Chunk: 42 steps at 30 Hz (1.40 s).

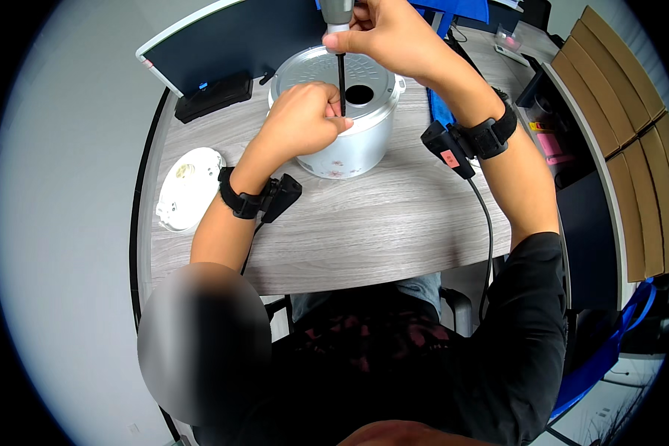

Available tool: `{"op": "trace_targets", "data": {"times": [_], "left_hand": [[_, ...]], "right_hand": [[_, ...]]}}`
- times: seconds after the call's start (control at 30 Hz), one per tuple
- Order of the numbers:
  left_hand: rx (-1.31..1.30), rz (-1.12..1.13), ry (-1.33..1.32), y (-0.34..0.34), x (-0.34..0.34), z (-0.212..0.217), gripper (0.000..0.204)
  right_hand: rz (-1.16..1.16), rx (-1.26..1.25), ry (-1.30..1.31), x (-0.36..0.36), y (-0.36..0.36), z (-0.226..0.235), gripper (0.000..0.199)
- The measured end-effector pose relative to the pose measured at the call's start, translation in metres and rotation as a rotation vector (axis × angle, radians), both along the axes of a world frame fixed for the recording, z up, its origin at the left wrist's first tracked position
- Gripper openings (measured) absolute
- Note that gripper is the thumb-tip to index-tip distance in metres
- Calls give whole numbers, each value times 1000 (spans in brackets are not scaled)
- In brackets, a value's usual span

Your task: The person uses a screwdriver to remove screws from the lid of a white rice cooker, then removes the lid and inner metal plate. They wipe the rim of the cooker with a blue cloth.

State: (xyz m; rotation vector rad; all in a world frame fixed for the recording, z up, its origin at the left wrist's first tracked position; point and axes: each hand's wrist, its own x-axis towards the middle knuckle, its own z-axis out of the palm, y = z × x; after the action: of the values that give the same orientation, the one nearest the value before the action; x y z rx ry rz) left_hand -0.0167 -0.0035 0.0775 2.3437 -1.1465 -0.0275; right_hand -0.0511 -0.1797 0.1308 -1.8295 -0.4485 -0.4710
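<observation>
A silver-white rice cooker body [346,154] stands on the desk, with a grey metal face full of slots and a round dark hole on top. From above, my right hand [398,41] grips a grey and white electric screwdriver [337,13], held upright. Its long black bit [342,78] points down at the near part of that metal face. My left hand [305,119] is closed in a pinch at the tip of the bit, its wrist over the cooker's left rim. What lies between those fingertips is hidden.
A white plastic cover [189,189] lies on the wood-grain desk [334,245] at the left. Behind stand a dark monitor [238,44] and a black case [214,98]. Cardboard boxes [609,82] are stacked at the right. Cables [489,223] trail from the black wrist devices.
</observation>
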Motion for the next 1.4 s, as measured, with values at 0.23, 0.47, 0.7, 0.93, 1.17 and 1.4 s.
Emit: {"op": "trace_targets", "data": {"times": [0.23, 0.47, 0.7, 0.93, 1.17, 1.4], "left_hand": [[8, 25, 9, 1, 5, -5, 21], [-15, 9, 17, 0, 5, -5, 27], [-48, 36, 50, 0, 7, -4, 27], [-241, -19, -211, -17, -31, -4, 19], [-273, -121, -176, -77, -50, -30, 17], [-185, -265, -97, -148, -65, -59, 15]], "right_hand": [[-281, -276, 6, -8, 3, 4, 40], [-38, -5, 20, 6, -11, -9, 30], [30, 172, 14, 3, -18, -6, 28], [-59, 372, 33, -28, -56, -9, 22], [-233, 444, 30, -70, -129, -47, 20], [-575, 477, 38, -122, -185, -90, 16]]}}
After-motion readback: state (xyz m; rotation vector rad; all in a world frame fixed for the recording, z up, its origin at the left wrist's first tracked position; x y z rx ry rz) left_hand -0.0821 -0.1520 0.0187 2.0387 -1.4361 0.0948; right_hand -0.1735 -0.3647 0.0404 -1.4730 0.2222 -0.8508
